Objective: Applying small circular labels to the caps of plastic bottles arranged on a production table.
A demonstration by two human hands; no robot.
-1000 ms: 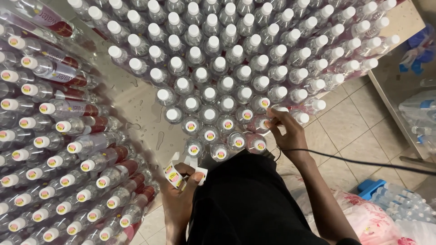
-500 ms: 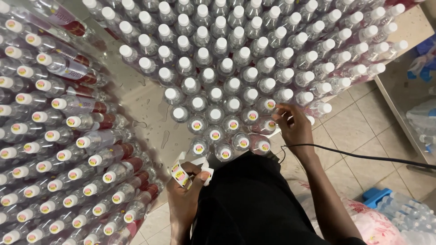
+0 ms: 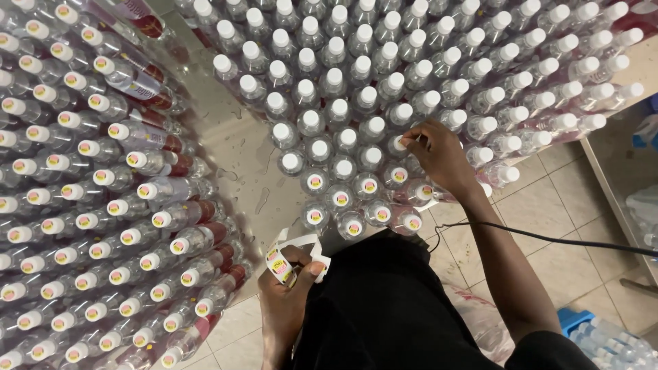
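The person's right hand (image 3: 439,159) reached out over the standing bottles (image 3: 384,82) on the wet metal table (image 3: 240,164), its fingers (image 3: 409,140) drawn together in a pinch and pressed down on the white cap (image 3: 399,144) of one bottle near the front of the group. The thumb and forefinger met at the cap; whether a sticker sat between them I could not tell. The other fingers curled loosely behind. Several caps in the rows nearest the person carried small round yellow and pink stickers, while those farther back were plain white. The left hand (image 3: 288,301) was held low, close to the dark clothing, with its fingers closed around a strip of stickers (image 3: 282,264) on white backing paper, the thumb lying across the top and the strip looping up above the knuckles. To the left lay a stack of bottles on their sides (image 3: 89,205), their stickered caps facing outward. A black cable (image 3: 548,240) ran across the tiled floor by the right forearm.
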